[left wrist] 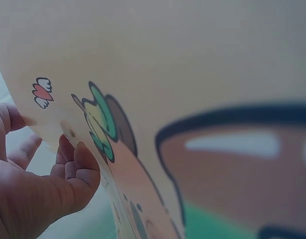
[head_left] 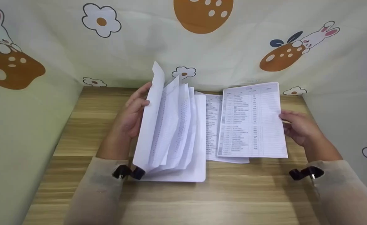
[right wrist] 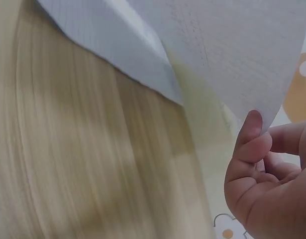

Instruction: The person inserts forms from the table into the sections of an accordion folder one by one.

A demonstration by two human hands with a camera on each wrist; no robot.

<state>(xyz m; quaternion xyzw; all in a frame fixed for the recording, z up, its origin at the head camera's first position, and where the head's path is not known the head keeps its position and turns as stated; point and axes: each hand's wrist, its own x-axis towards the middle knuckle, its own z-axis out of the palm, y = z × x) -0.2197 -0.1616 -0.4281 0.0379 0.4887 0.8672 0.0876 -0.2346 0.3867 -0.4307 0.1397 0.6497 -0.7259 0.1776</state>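
My left hand [head_left: 130, 115] grips the outer edge of the raised cover of a notebook [head_left: 200, 165]. Several loose, fanned pages [head_left: 167, 137] stand half upright between its white covers. Cartoon drawings, among them a winged heart [left wrist: 43, 92], decorate the outside of that cover in the left wrist view. Over to the right, my right hand [head_left: 302, 128] pinches the right edge of a printed sheet [head_left: 269, 125] between thumb and fingers. This sheet carries a table of small text and is lifted at a tilt. Beneath it, another printed sheet [head_left: 212, 128] lies partly covered, beside the notebook.
A wood-grain table [head_left: 233, 200] lies under everything. Pale fabric [head_left: 146, 40] with bunny, carrot and flower prints rises behind the table and along both sides. Small black clips sit at both sleeve cuffs.
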